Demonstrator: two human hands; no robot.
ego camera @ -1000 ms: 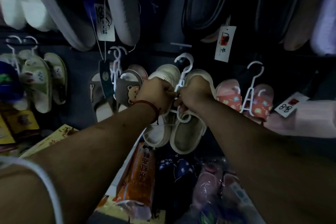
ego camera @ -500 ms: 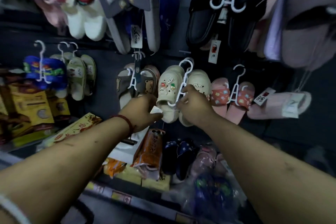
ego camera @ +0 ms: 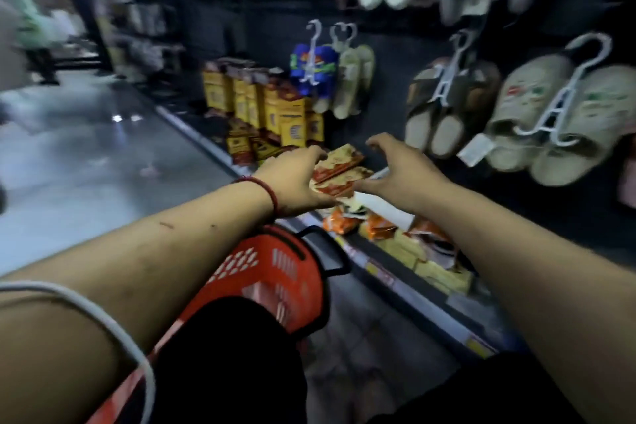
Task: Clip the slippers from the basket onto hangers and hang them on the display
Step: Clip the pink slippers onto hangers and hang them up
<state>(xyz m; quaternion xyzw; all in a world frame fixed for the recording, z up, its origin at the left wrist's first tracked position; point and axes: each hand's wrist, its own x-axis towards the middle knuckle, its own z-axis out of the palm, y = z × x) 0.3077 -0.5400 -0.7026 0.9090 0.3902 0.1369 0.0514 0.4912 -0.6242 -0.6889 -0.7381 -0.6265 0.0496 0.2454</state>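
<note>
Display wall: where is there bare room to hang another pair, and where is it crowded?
One bare stretch of dark panel lies between the pale green slippers and the brown slippers, above the right hand. The bottom shelf is crowded with packets. Brown and beige slippers hang close together. Both hands are empty.

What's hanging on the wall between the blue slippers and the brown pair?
In the head view, a pale green pair hangs on white hangers right beside the blue slippers; then bare dark wall runs to the brown pair.
</note>
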